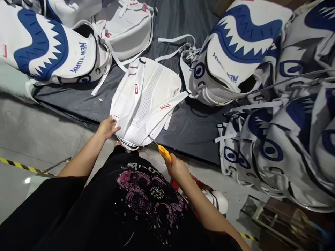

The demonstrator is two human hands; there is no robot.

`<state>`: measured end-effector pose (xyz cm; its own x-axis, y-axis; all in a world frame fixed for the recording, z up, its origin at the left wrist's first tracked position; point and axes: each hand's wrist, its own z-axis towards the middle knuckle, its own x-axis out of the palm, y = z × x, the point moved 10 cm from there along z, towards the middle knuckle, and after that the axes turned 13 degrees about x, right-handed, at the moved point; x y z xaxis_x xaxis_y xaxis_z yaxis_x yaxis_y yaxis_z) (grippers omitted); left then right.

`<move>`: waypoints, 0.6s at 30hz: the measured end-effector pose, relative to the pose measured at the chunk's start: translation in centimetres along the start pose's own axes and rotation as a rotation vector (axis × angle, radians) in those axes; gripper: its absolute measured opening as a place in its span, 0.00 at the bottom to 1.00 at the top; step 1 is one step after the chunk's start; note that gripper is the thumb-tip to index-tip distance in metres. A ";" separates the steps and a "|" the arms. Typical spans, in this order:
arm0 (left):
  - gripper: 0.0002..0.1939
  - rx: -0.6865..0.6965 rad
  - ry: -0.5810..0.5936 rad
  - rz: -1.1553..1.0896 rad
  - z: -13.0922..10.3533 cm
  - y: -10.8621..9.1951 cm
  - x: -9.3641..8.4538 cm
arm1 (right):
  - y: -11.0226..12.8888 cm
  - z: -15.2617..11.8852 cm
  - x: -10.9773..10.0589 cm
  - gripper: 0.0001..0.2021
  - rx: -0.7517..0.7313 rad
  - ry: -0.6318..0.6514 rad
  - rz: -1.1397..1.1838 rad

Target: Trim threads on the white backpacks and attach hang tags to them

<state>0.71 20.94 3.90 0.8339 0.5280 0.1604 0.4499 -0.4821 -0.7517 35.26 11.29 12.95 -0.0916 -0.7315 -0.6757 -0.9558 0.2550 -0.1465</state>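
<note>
A white backpack (153, 83) lies with its padded back and shoulder straps facing up on the dark-covered table. My left hand (106, 127) is at the backpack's near left edge, thumb on top and fingers partly curled around the side. In my right hand (178, 169) is a tool with a yellow handle (164, 153) and a thin metal shaft; its exact kind does not show. The shaft's tip meets the bag's near right part, by the lower end of a strap (157, 116). Red-outlined labels mark both straps.
White backpacks with blue shark-mouth flaps lie at the left (62, 48) and right (235, 45). Another white bag (128, 31) sits behind. Several more bags (282, 146) are stacked at right. A metal-framed rack (269, 219) stands on the floor; striped tape (21, 165) runs at left.
</note>
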 end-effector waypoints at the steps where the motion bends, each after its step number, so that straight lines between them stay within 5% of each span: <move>1: 0.13 -0.093 0.064 -0.025 0.6 0.7 0.8 | 0.6 0.0 0.6 0.17 0.015 -0.002 0.029; 8: 0.22 -0.465 0.408 -0.362 1.0 2.9 6.8 | 4.8 0.4 2.4 0.15 0.037 -0.065 0.209; 14: 0.22 -0.519 0.560 -0.482 2.7 3.9 8.1 | 1.3 1.0 4.3 0.15 0.260 -0.134 0.218; 18: 0.17 -0.465 0.645 -0.452 2.0 4.2 10.4 | 0.9 3.3 4.6 0.16 0.257 -0.225 0.242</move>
<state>10.65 25.78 1.14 0.5014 0.3096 0.8079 0.7439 -0.6311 -0.2198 34.87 10.28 7.33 -0.2145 -0.4817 -0.8497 -0.8106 0.5731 -0.1203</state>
